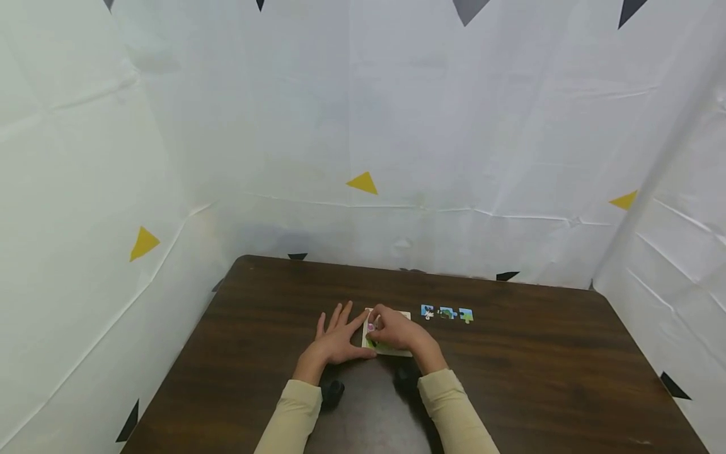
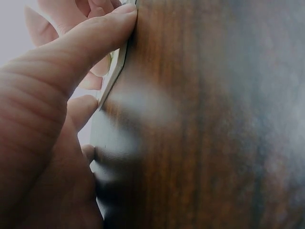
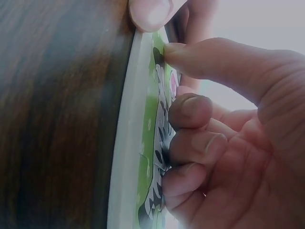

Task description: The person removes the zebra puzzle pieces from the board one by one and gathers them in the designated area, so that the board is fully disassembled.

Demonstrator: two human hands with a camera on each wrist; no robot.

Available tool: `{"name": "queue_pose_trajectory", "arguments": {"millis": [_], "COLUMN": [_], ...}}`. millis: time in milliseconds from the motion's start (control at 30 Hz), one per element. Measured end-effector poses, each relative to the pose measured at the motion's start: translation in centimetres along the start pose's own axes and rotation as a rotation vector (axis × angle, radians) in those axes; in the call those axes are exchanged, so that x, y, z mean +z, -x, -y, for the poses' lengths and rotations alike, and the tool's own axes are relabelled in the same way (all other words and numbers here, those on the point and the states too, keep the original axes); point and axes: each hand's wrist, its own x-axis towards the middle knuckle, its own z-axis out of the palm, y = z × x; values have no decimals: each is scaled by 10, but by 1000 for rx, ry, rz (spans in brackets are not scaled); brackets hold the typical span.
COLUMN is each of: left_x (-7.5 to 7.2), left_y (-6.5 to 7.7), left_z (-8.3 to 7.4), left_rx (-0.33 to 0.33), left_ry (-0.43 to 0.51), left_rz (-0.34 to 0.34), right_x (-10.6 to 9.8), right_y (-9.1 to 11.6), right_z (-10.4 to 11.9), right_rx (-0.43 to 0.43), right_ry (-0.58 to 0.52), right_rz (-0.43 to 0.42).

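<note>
A jigsaw puzzle in a pale-rimmed tray (image 1: pixel 391 353) lies flat on the table, partly under both hands. The left hand (image 1: pixel 339 343) has its fingers spread on the table at the tray's left side. Its thumb (image 2: pixel 125 10) lies along the near edge. My right hand (image 1: pixel 399 331) is over the picture, its thumb (image 3: pixel 177 56) and forefinger on a puzzle piece near the left side, the other fingers curled against the surface. Much of that piece's outline is hidden. Green ground and a black-and-white patterned figure (image 3: pixel 157 148) show in the right wrist view.
Right of the tray, loose puzzle pieces lie in a row: one (image 1: pixel 428 311), a middle one (image 1: pixel 447 313) and another (image 1: pixel 466 315). The dark wooden table (image 1: pixel 544 372) extends to both sides. White sheeting (image 1: pixel 431 126) hangs behind it. A black device (image 1: pixel 333 396) sits at the left wrist.
</note>
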Motion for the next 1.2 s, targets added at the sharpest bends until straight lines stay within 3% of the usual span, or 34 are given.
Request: {"name": "queue_pose_trajectory", "arguments": {"millis": [567, 867, 1200], "left_x": [0, -3, -3], "left_y": [-2, 7, 2], "left_z": [1, -7, -4], "left_rx": [0, 23, 17], "left_ry": [6, 28, 12], "left_rz": [8, 4, -3], "right_x": [0, 1, -4], "right_y": [1, 4, 4], "right_z": [-2, -10, -24], "right_rx": [-15, -24, -53], "right_ry": [-71, -125, -269], "right_rz": [-5, -35, -69]}}
